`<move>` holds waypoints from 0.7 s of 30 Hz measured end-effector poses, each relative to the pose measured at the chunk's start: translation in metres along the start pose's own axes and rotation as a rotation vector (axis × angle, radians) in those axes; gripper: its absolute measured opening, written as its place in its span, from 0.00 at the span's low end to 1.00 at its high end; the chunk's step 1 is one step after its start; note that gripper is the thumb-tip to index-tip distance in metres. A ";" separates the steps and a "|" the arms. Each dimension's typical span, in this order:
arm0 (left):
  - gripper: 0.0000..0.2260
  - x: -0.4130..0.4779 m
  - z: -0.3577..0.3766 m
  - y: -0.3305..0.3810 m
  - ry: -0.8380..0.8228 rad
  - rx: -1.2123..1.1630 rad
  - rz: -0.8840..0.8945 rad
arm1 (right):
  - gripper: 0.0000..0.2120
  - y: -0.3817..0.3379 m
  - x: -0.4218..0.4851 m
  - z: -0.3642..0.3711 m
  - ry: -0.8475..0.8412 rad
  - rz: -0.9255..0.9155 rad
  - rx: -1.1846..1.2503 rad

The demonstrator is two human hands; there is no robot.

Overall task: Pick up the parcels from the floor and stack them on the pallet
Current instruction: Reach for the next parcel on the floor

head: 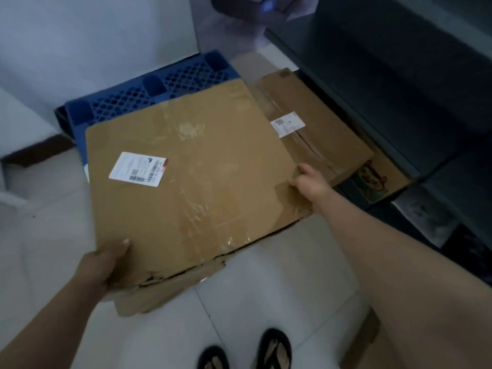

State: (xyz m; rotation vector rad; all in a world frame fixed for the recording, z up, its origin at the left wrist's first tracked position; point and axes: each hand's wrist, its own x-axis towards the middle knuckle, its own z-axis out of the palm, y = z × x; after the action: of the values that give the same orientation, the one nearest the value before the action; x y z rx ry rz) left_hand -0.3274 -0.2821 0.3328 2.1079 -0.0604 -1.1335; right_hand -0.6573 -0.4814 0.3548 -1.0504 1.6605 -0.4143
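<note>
From my feed, both hands are on the big flat cardboard parcel [186,182]: the left hand [102,265] has its grip closed on the torn near-left corner with the thumb on top, and the right hand [311,181] is clamped on the right edge. The parcel hangs tilted over the near part of the blue pallet [149,89]. A second parcel [314,123] lies just beside it on the right, partly tucked under its edge, and my sandals [245,350] are on the tiled floor [266,275].
</note>
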 end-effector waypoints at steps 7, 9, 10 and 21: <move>0.24 0.051 0.015 -0.041 0.079 -0.056 0.074 | 0.24 0.023 0.081 0.044 -0.013 -0.085 -0.144; 0.27 0.061 0.014 -0.056 0.104 -0.042 0.094 | 0.24 0.038 0.093 0.048 -0.020 -0.071 -0.158; 0.29 0.062 0.013 -0.063 0.107 -0.033 0.100 | 0.24 0.046 0.098 0.049 -0.024 -0.067 -0.160; 0.36 0.038 0.028 -0.080 0.261 0.112 0.108 | 0.30 0.047 0.091 0.044 -0.040 -0.127 -0.369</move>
State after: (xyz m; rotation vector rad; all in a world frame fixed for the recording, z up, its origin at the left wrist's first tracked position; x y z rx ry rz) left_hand -0.3481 -0.2535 0.2468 2.3058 -0.1159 -0.8015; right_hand -0.6408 -0.5179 0.2510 -1.4316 1.6763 -0.1682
